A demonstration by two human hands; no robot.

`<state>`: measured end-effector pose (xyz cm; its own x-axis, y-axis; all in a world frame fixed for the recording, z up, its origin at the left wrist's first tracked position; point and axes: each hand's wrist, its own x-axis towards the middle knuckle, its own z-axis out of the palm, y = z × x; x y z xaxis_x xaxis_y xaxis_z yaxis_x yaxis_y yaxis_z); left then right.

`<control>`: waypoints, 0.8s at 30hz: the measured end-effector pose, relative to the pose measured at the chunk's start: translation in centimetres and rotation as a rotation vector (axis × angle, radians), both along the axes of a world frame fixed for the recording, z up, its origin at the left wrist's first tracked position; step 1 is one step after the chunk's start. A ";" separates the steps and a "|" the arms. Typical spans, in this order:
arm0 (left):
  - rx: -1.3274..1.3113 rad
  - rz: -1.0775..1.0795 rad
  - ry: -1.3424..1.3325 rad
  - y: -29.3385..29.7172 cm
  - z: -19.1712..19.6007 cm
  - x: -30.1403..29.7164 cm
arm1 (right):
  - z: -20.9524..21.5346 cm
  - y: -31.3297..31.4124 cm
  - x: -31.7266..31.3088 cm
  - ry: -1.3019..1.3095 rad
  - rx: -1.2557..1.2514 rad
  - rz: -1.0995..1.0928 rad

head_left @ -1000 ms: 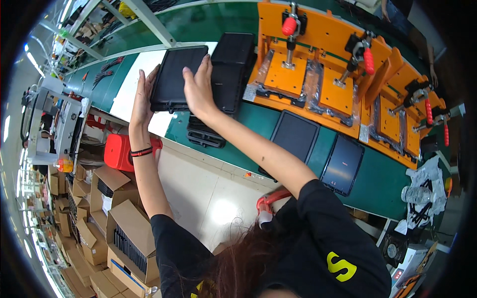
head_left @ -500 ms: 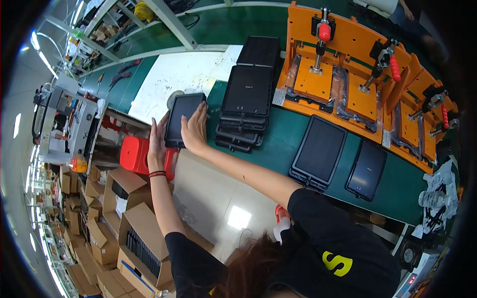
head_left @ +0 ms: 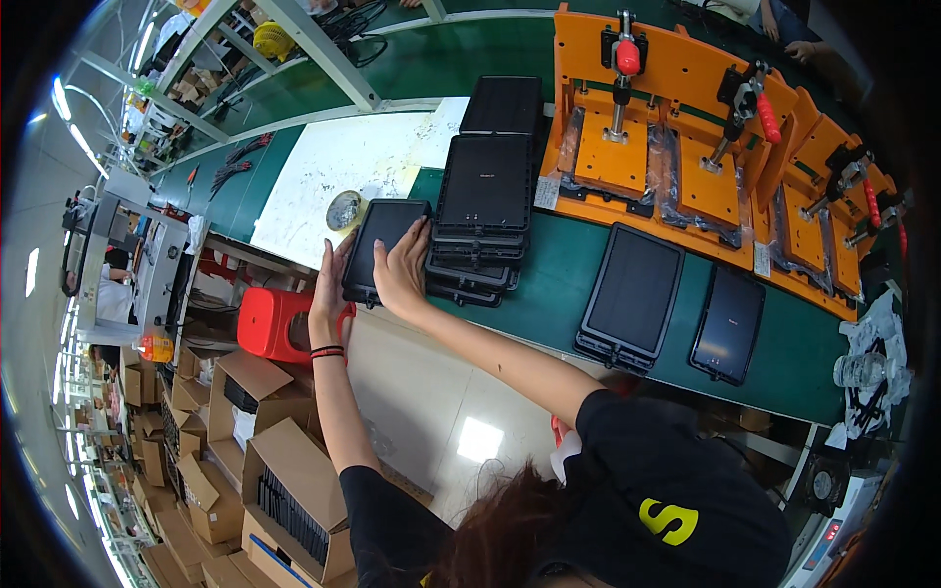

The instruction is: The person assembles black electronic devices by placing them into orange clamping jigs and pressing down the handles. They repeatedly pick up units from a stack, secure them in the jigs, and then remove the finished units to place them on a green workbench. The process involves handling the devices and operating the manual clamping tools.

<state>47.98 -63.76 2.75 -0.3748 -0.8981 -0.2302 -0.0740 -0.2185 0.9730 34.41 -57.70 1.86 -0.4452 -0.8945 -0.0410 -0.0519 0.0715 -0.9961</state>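
A stack of cases (head_left: 485, 181) crowded the right hand (head_left: 402, 279); a round dish (head_left: 344, 211) lay beyond the left hand (head_left: 330, 281), an orange fixture (head_left: 708, 196) farther right. The black case (head_left: 372, 226) was at the table's (head_left: 551, 257) near edge, long axis running away, leaning right, gripped between both hands' slightly parted fingers. I found the stack's pale print too small to read.

A large yellow letter (head_left: 669, 522) is borne by the black fabric shirt (head_left: 627, 461), while print on the stacked flat black rectangular tablet (head_left: 486, 196) and the white label (head_left: 547, 192) of the orange metal fixture (head_left: 676, 71) cannot be read.
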 end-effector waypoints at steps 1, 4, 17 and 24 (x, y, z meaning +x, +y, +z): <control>-0.003 -0.016 0.012 -0.7 -1.0 0.2 | 0.5 -0.2 -0.2 -0.017 0.033 0.002; -0.002 0.009 0.056 -1.5 -2.6 0.5 | 1.1 -0.9 -0.6 -0.042 0.084 0.026; -0.443 0.953 0.419 0.0 -9.5 -4.9 | 5.7 15.2 -6.3 0.350 -0.612 0.426; -1.049 0.764 0.050 14.1 -1.0 -16.4 | 0.8 31.2 -27.2 0.682 -0.236 -0.216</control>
